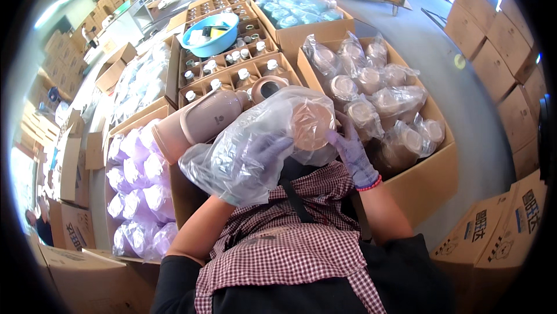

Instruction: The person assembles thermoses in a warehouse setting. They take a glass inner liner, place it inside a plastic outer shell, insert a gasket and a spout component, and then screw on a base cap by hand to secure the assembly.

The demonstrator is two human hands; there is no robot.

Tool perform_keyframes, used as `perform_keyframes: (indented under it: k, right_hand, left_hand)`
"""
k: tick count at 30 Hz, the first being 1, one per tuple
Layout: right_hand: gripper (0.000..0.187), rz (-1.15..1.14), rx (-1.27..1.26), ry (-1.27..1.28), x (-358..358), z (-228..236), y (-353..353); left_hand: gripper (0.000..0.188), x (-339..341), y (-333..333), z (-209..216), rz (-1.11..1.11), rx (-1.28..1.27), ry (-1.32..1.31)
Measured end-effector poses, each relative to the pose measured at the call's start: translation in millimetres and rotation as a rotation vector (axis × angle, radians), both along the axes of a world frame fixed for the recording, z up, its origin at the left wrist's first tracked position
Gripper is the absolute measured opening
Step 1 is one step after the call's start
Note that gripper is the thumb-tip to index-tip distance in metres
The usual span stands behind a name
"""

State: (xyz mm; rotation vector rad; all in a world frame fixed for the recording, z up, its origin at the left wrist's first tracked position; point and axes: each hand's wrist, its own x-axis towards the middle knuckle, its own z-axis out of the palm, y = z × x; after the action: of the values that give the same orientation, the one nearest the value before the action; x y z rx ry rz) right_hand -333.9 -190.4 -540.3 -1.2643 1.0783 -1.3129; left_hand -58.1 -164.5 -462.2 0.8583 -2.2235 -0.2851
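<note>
A clear plastic bag [232, 151] is held in front of my chest. At its right end shows a round, flat, pinkish-brown end of a thermos jug [312, 125]. My left hand [274, 150], in a pale purple glove, is seen blurred through the plastic, its fingers curled under the bag and jug. My right hand [353, 150], gloved alike, closes on the right rim of the round end. Just left of the bag, a bare pinkish-brown thermos with a handle [212, 118] lies tilted over a carton. An open-mouthed thermos [270, 86] is partly hidden behind the bag.
To the right stands a carton [420, 183] of bagged brown jugs. On the left, another carton holds purple wrapped pieces [136, 172]. Ahead, divided cartons hold bottles with white caps [243, 74]; a blue basin [210, 35] rests on them. Blue bagged items [299, 9] fill a farther carton.
</note>
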Motion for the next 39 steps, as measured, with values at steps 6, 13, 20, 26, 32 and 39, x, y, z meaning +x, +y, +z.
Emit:
perform_keyframes:
  k: [6, 13, 20, 26, 32, 39]
  right_hand:
    - [0.069, 0.153, -0.003, -0.058, 27.8, 21.7, 11.1]
    - [0.052, 0.313, 0.037, 0.09, 48.1, 38.9, 16.1]
    - [0.025, 0.24, 0.132, -0.011, 46.5, 34.0, -9.7]
    - [0.018, 0.219, 0.236, -0.429, 31.2, 33.0, -43.7]
    - [0.023, 0.13, -0.259, 0.324, 36.3, 30.1, -56.2]
    - [0.032, -0.108, -0.557, 0.76, 7.3, 9.8, -57.4]
  left_hand:
    - [0.043, 15.2, 19.9, 40.1, -0.023, -0.013, -0.155]
    - [0.045, 48.7, 50.6, 44.9, 0.012, 0.222, 0.018]
    - [0.047, 74.8, 68.2, 37.4, 0.05, 0.417, 0.171]
    - [0.048, 84.5, 64.1, 26.9, 0.053, 0.591, 0.328]
    - [0.049, 92.4, 57.7, 10.1, 0.059, 0.746, 0.48]
    - [0.051, 111.0, 69.1, -8.0, 0.144, 0.993, 0.67]
